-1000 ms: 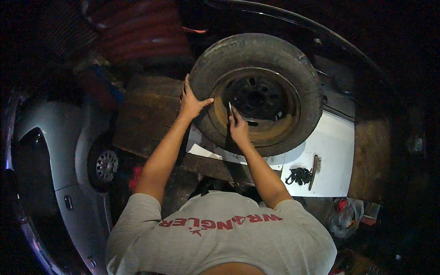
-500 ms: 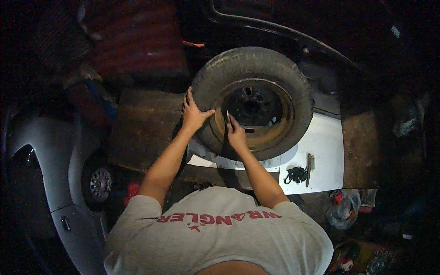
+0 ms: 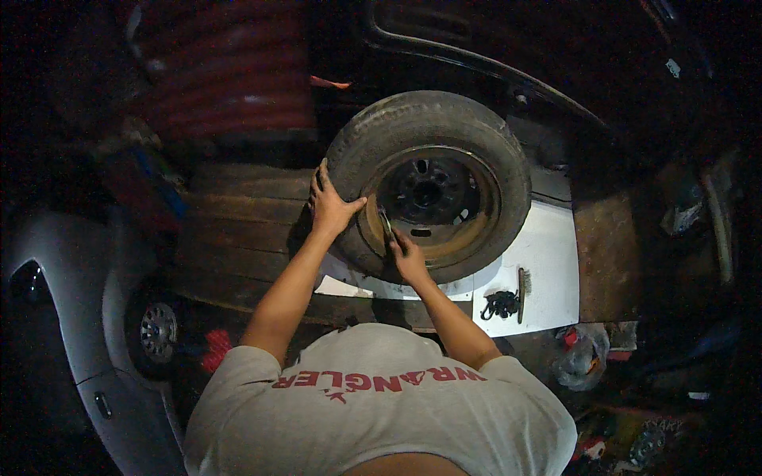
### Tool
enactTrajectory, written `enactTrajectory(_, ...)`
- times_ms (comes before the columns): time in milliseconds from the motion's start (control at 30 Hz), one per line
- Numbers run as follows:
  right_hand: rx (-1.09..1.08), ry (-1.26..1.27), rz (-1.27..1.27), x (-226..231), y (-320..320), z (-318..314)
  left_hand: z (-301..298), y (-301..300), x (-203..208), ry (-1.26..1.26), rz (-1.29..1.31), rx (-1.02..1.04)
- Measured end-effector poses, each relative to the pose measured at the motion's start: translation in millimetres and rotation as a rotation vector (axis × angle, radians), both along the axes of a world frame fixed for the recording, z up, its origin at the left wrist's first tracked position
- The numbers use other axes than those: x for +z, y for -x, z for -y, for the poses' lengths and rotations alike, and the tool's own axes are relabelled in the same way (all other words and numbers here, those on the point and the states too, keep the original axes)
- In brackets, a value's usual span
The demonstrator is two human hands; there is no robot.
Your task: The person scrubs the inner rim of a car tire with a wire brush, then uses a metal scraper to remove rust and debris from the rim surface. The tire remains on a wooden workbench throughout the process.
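Note:
A car wheel [image 3: 444, 268] stands tilted in front of me, its dusty black tyre around a dark steel rim with a brownish, rusty-looking inner band. My left hand [image 3: 333, 213] grips the tyre's left side, fingers over the tread and thumb stretched across the sidewall toward the rim. In my right hand [image 3: 410, 260] is a slim metal tool with a narrow blade [image 3: 386, 223], closed in the fingers. Its tip points away from me at the rim's lower left edge. Whether the blade touches metal is too dark to tell.
Under the wheel lies a white sheet [image 3: 552, 246] on a wooden bench [image 3: 230, 230]. A brush [image 3: 521, 295] and a black tangled bundle [image 3: 500, 305] rest on it. At left stands a silver car [image 3: 75, 278]; a plastic bag [image 3: 583, 361] is at right.
My right hand and its tool have moved toward me along the rim's left side, and the blade tilts more. My left hand keeps its hold on the tyre. The whole view has shifted slightly.

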State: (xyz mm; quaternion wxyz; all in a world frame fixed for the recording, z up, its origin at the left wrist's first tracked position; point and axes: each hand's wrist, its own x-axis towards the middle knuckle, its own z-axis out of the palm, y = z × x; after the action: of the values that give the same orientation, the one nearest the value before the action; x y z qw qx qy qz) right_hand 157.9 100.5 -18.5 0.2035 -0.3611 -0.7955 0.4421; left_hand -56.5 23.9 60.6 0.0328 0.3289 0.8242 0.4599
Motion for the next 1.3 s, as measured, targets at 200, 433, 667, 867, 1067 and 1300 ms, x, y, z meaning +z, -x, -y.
enactTrajectory(200,0.003,0.096,-0.045,-16.0,-0.4,-3.8,5.9,-3.4,6.6,0.019,0.046,-0.006)
enactTrajectory(433,0.039,0.082,-0.177,17.0,28.8,-4.2,8.3,-0.9,7.6,0.023,0.008,0.010)
enactTrajectory(667,0.001,-0.062,0.142,-12.5,-29.7,8.6,2.8,-3.2,5.0,0.004,0.059,-0.007)
enactTrajectory(867,-0.071,-0.217,-0.174,15.1,39.1,0.6,3.5,-1.4,6.2,0.062,0.019,0.021)
enactTrajectory(1067,0.045,-0.163,0.250,-13.7,-59.0,0.0,5.0,-6.4,7.9,0.080,0.017,0.034)
enactTrajectory(1300,0.059,-0.122,-0.018,-8.2,-2.5,5.2,2.6,-6.2,10.1,0.091,-0.009,0.022)
